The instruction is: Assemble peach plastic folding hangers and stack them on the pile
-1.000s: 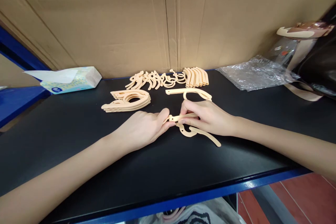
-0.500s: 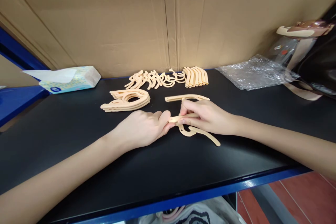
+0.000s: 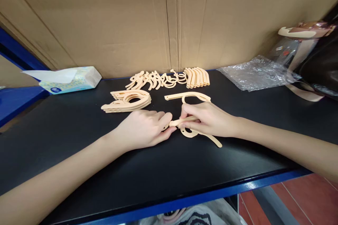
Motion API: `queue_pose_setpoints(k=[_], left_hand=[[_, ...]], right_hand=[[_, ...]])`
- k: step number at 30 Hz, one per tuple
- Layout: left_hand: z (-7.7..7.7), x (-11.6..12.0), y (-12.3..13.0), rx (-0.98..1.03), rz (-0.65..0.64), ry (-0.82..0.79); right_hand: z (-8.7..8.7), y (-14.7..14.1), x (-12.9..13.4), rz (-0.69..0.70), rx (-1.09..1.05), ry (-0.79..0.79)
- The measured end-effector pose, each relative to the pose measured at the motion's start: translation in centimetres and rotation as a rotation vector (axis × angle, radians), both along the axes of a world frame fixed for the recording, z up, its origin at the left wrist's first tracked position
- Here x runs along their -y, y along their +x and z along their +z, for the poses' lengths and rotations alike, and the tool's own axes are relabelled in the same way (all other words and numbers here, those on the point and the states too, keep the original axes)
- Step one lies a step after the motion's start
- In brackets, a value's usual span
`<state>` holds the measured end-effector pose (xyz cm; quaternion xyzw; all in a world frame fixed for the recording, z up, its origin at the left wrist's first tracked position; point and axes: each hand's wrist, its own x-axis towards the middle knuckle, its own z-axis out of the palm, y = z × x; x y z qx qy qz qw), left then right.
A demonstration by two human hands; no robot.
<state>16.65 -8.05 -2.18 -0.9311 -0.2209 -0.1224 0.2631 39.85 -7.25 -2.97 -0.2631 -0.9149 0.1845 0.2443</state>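
Over the black tabletop, my right hand (image 3: 211, 119) pinches a beige plastic hanger arm (image 3: 182, 121), which points left. My left hand (image 3: 146, 128) is closed at that arm's left end, thumb and finger together; a beige rounded end (image 3: 166, 125) shows between its fingers. Just below my right hand lie a curved hook piece (image 3: 188, 133) and a slim curved strip (image 3: 212, 140). Behind my right hand rests another hanger arm (image 3: 175, 96), with a ring-like part beside it. What lies inside my fists is hidden.
A stack of folded beige hangers (image 3: 126, 102) lies to the left. Along the back are loose hook pieces (image 3: 169, 81) and a row of hanger arms (image 3: 197, 77). A tissue pack (image 3: 71, 80) stands back left, a clear plastic bag (image 3: 255, 74) and a strapped bottle (image 3: 307, 30) back right.
The piece between my hands has shifted slightly, and my left fingers have opened a little around its end. The arm behind my right hand shows more of its ring-like part.
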Motion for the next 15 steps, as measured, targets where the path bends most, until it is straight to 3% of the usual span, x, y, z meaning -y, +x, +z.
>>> queue_pose_setpoints(k=[10, 15], left_hand=[[-0.3, 0.0, -0.1, 0.090, -0.033, -0.056], [-0.3, 0.0, -0.2, 0.126, -0.021, -0.091]], right_hand=[[0.0, 0.2, -0.4, 0.039, -0.003, 0.212], [0.2, 0.6, -1.1, -0.059, -0.109, 0.297]])
